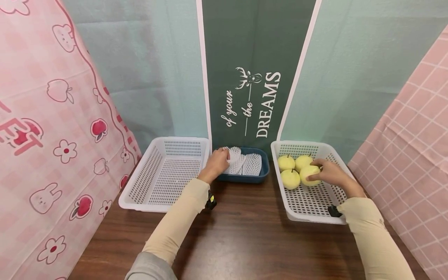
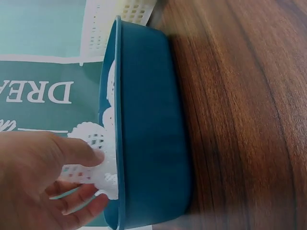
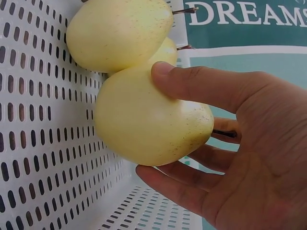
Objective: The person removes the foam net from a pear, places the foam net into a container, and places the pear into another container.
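Observation:
My left hand pinches a white foam fruit net between thumb and fingers, at the left end of a blue bin. More white foam nets lie inside that bin. On the other side, my right hand grips a yellow pear, thumb on one side and fingers on the other, in the right white basket. Several other pears, such as the front left pear, sit beside it with dark stems up. Whether the held pear is off the basket's floor, I cannot tell.
A white perforated basket with a bare floor stands left of the blue bin. All the containers rest on a brown wooden table. Behind them hangs a green cloth, and pink cloths close in both sides.

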Tool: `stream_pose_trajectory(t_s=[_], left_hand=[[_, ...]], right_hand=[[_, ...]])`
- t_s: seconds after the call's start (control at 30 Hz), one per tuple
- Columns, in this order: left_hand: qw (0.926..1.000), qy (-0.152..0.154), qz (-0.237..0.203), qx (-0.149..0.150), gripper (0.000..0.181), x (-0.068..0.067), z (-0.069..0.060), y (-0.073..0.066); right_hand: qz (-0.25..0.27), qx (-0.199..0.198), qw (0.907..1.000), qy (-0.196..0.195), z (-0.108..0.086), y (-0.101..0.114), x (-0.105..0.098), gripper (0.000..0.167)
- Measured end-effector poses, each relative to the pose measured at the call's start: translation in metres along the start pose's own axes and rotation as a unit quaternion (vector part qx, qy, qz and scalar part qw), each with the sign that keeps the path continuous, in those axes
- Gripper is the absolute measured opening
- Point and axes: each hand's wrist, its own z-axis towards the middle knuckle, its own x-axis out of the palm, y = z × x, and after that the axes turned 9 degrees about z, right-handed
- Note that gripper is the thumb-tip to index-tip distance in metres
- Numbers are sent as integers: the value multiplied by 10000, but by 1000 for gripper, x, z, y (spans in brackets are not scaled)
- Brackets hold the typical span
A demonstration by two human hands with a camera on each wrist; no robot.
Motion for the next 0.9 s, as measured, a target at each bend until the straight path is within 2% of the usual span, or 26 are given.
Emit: stream_pose_trajectory(t_s=[0.3,0.47,0.9], left_hand=[[9975,707,55,51,26,0,-2,-5],[9939,1088,69,196,37,0,-4,-7],[9715,2275,-214,631,69,4,-10,-12]], right_hand=[[-30,46,10000,40,1,3,1,81],[-82,74,9999,20,0,3,2,81],[-228,175,9994,216,1,4,4,80]])
